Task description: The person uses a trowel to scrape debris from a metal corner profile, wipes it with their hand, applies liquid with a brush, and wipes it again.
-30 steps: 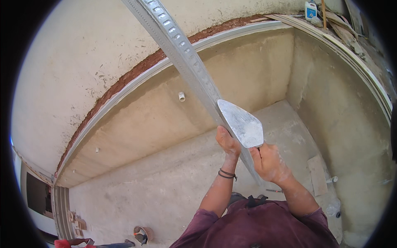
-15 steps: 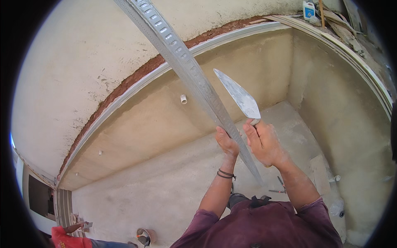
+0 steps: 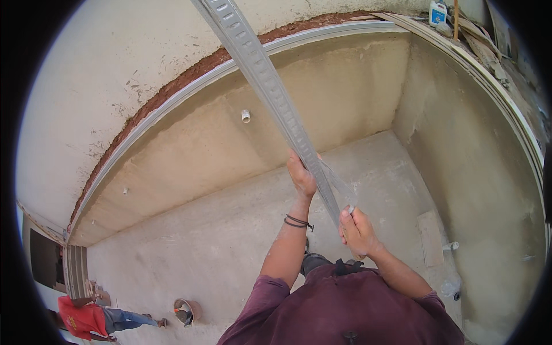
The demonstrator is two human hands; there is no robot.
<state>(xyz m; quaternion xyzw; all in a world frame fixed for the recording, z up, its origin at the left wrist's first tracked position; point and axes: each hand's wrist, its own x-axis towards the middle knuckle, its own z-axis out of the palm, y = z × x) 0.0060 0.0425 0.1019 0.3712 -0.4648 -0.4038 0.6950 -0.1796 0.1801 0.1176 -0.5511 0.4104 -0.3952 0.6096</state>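
A long grey metal channel [image 3: 264, 80] with a row of slots runs diagonally from the top of the view down between my hands. My left hand [image 3: 301, 172] is wrapped round the channel, a dark cord on that wrist. My right hand [image 3: 356, 230] is closed on the handle of a trowel, lower down and right of the channel. The trowel blade [image 3: 339, 184] is blurred and lies against or just behind the channel's right side; whether it touches I cannot tell.
Plastered walls [image 3: 460, 172] enclose a concrete floor [image 3: 190, 253]. A co-worker in red [image 3: 80, 316] and a bucket [image 3: 195, 316] are at lower left. A board [image 3: 430, 238] lies at right. Planks [image 3: 448, 40] and a white jug [image 3: 437, 17] sit on the upper edge.
My right hand has moved down with the trowel, its blade turning and dropping toward the channel. My left hand is higher in view. The co-worker shows more fully.
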